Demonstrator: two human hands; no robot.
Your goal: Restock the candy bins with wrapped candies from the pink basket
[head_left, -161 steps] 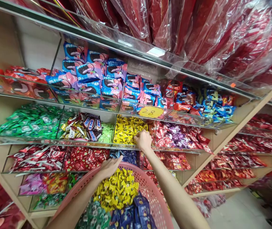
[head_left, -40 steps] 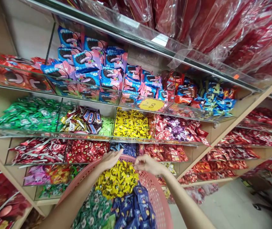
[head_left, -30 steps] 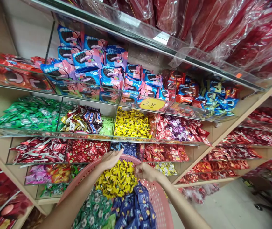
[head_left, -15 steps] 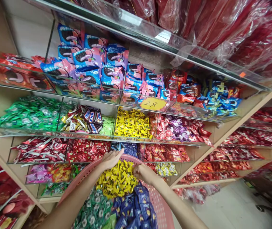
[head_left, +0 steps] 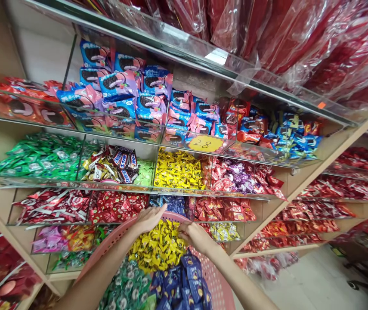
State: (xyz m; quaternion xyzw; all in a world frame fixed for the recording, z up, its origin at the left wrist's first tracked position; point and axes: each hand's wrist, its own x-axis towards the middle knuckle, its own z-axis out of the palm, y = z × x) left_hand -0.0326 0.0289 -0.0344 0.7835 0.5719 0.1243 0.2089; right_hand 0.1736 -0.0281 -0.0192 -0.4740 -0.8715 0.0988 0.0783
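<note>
Many yellow candies [head_left: 158, 247] are heaped in the basket [head_left: 215, 286], best kept level; at its rim, the left hand's [head_left: 148, 218] finger spacing cannot be told; the right hand's [head_left: 194, 234] fingers are curled, contents unseen.

Tilted wooden shelving [head_left: 316, 170] with glass fronts, grey wall [head_left: 44, 56], pale floor [head_left: 319, 275], bright reflected light [head_left: 216, 56]

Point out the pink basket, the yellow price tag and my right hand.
pink basket [head_left: 221, 282]: head view, on its perforated right wall
yellow price tag [head_left: 205, 144]: head view, middle of its face
right hand [head_left: 196, 237]: head view, back of the hand
</note>
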